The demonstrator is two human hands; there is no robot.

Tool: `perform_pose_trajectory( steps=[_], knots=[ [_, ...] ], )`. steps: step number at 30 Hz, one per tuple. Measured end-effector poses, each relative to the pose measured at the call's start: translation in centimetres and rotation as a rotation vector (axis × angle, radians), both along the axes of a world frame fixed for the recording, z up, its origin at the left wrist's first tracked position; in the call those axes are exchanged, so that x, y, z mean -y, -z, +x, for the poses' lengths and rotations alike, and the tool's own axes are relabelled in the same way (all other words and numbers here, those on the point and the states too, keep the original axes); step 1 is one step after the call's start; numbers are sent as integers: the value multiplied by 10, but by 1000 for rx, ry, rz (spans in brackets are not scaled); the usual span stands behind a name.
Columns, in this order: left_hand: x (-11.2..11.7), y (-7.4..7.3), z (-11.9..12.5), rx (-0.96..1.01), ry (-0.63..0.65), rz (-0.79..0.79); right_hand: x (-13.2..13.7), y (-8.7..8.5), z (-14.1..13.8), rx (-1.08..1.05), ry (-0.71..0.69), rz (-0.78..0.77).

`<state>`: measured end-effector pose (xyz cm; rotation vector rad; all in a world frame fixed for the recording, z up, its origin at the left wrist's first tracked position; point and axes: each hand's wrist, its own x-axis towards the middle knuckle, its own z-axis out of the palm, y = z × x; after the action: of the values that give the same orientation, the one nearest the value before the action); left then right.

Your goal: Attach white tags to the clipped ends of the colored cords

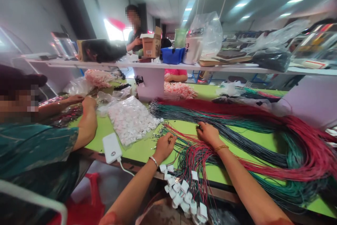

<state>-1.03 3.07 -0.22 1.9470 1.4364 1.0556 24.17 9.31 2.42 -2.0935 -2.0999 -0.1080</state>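
Observation:
My left hand (165, 146) is closed in a pinch beside the metal-tipped ends of thin red and green wires (181, 136); what lies between its fingertips is too small to make out. Farther right, my right hand (209, 134) has its fingers curled at the edge of a bundle of black wires (237, 140), and whatever they grip is hidden. Below both hands, red, green and black wires hang over the table's front edge, ending in a cluster of white connectors (177, 193). A clear bag of small white connectors (131, 121) lies left of my left hand.
Long red wires (302, 130) curve across the green tabletop (250, 132) on the right. A white power bank (112, 148) with a cable lies near the front edge. A co-worker (39, 140) works at left. Ahead runs a shelf (118, 64) with a blue bin (173, 55).

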Motion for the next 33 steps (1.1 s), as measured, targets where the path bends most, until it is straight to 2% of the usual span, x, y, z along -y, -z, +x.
perform_pose_trajectory(
  steps=[3, 6, 9, 12, 15, 17, 23, 25, 28, 30, 33],
  knots=[
    [6, -7, -2, 85, 89, -76, -1, 12, 3, 9, 0, -44],
    [20, -19, -1, 11, 231, -132, 3, 7, -2, -26, -12, 21],
    [35, -28, 3, -194, 384, -146, 18, -3, -18, -142, -182, 35],
    [47, -30, 9, -372, 446, -73, 40, -2, -40, -249, -390, -16],
    [53, -27, 15, -460, 453, -18, 58, 9, -54, -225, -469, -20],
    [54, -25, 19, -500, 447, -7, 60, 16, -54, -179, -493, -13],
    [65, -27, 38, -565, 438, 45, 41, 22, -25, -116, -572, -52],
    [73, -32, 44, -599, 441, 48, 37, 20, -18, -126, -547, -71],
    [84, -43, 49, -658, 367, -4, 34, 12, -16, -187, -510, -111],
    [90, -51, 49, -685, 315, -51, 34, 4, -22, -233, -467, -84],
    [96, -58, 48, -739, 315, -101, 36, -11, -42, -357, -452, 1]
  ],
)
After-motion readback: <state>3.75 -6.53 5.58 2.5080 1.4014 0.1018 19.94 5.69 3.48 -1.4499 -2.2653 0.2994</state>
